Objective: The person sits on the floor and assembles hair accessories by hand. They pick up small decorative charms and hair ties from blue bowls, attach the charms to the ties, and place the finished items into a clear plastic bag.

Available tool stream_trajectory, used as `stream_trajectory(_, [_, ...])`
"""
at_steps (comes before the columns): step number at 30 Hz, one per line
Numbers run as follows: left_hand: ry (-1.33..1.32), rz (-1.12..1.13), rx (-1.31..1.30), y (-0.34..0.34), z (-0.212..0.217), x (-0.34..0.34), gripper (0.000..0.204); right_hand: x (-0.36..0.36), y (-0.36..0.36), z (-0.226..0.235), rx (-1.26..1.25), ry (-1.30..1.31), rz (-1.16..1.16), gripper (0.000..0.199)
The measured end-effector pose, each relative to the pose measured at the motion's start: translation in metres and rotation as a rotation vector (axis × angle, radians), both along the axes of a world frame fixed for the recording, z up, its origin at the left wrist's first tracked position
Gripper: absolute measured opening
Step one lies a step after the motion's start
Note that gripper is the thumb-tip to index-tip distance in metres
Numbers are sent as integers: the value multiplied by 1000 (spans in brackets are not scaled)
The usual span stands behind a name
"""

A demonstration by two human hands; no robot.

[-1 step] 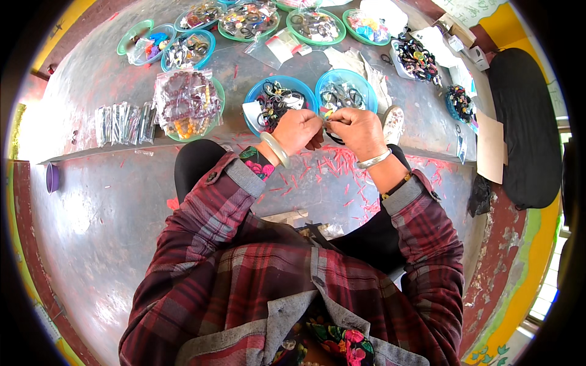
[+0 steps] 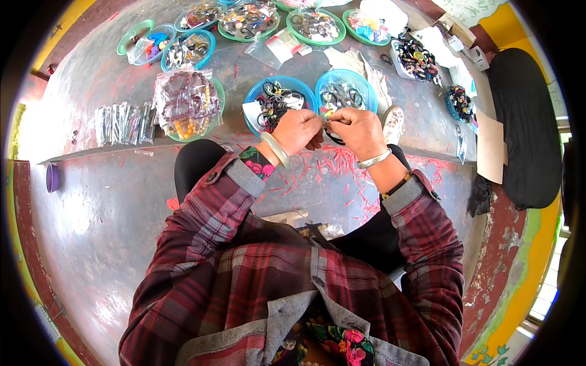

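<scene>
Just on the person's side of two blue bowls, the left hand [image 2: 299, 130] and the right hand [image 2: 360, 134] meet at their fingertips. On the right, thumb and forefinger pinch together on a dark cord [image 2: 334, 138], which sags just below the grip; the left fingers curl in against the same spot, but whether they grip it too I cannot tell. Beyond the grip and to its left, the first blue bowl [image 2: 248, 99] holds tangled black cords [image 2: 278, 99]; straight beyond it, the second blue bowl [image 2: 346, 72] holds dark loops and clear packaging. Right of the grip, past the right hand, is a white shoe [image 2: 395, 124]. Nearer the person than the grip, red scraps [image 2: 337, 163] litter the floor. Well left of it sits a green bowl [image 2: 220, 100] heaped with bagged beads [image 2: 186, 97], and farther left a row of clear packets [image 2: 125, 124]. More filled bowls stand well beyond the grip, among them a green-rimmed one [image 2: 315, 43].
</scene>
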State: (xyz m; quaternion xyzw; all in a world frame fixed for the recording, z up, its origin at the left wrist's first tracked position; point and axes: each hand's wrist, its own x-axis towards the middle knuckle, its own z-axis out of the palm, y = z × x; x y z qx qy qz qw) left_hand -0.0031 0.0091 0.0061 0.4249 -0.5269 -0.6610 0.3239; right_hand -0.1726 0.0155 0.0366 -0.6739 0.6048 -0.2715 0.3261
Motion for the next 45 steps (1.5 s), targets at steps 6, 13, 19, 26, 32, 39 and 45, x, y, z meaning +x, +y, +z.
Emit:
stream_trajectory(6, [-43,-14,-23,-2,-2,0,24,-8,-7,-5,196,-278,7,16])
stream_trajectory(13, [-52,-56,25,-4,0,1,24,-10,-8,-5,206,-315,11,14])
stream_trajectory(19, [5,-20,166,-1,10,1,27,-1,2,-3,-125,87,86,13])
stream_trajectory(26, [17,-73,83,-1,1,0,25,0,1,-6,-232,182,129,8])
stream_trajectory(32, [192,-15,59,0,0,1,22,8,-2,-3,-48,-121,-50,38])
stream_trajectory(39, [287,1,62,-2,0,2,22,0,-7,2,60,-304,-43,52])
stream_trajectory(45, [268,7,59,-2,0,2,22,-7,-8,19,261,-480,65,35])
